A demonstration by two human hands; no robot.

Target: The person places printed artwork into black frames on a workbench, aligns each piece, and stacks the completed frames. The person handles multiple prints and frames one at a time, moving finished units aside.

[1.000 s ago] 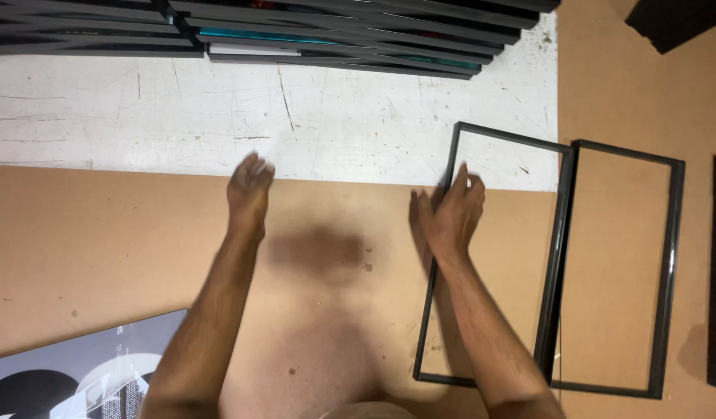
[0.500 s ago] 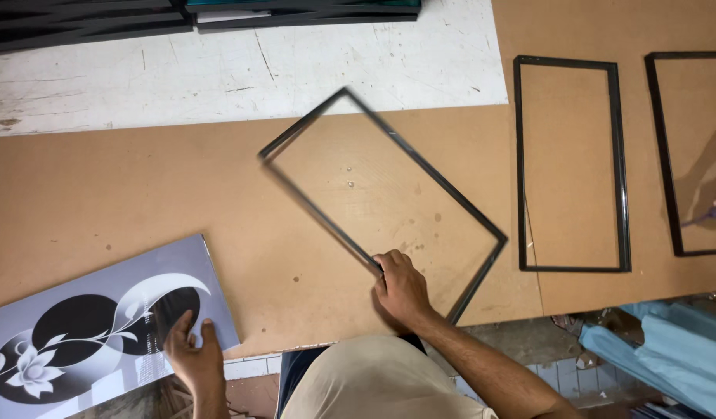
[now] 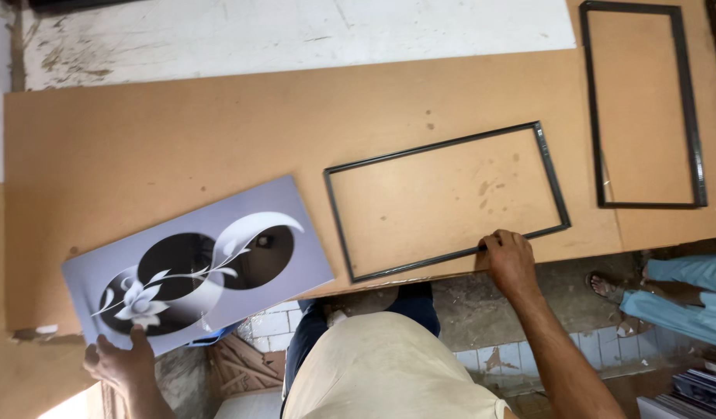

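Observation:
My right hand [image 3: 511, 260] grips the near long side of an empty black rectangular frame [image 3: 435, 147], which lies flat and slightly slanted on the brown board table [image 3: 179, 132] close to its front edge. My left hand [image 3: 119, 361] holds the near edge of a grey picture panel [image 3: 199, 264] printed with a dark circle and a white flower. The panel rests partly on the table and overhangs its front edge, just left of the frame.
A second empty black frame [image 3: 688, 109] lies upright at the right, with the edge of a third at the far right. A white painted board [image 3: 296, 31] covers the back. Another person's sandalled feet and light-blue trousers [image 3: 668, 291] stand on the floor at right.
The frame has turned from a steep diagonal to nearly level and sits closer to the front edge. The picture panel has slid right, up onto the table, toward the frame.

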